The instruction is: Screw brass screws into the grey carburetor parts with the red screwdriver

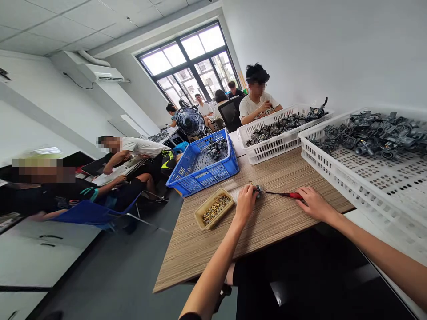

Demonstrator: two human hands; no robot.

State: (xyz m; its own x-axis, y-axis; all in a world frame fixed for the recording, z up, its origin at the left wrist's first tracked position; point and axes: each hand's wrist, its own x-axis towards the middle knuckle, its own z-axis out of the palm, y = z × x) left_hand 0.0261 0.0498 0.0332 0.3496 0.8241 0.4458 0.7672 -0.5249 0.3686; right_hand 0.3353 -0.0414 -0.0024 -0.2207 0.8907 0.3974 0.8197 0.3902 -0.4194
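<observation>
A blue plastic basket sits at the worktop's far left edge, holding a small heap of dark metal parts, while two white perforated crates line its right edge, both loaded with similar parts. A black pedestal fan stands just past the basket. A co-worker sits behind the farther crate, and others sit along the left wall, beneath a wall-mounted air conditioner, and toward a large dark-framed window.
</observation>
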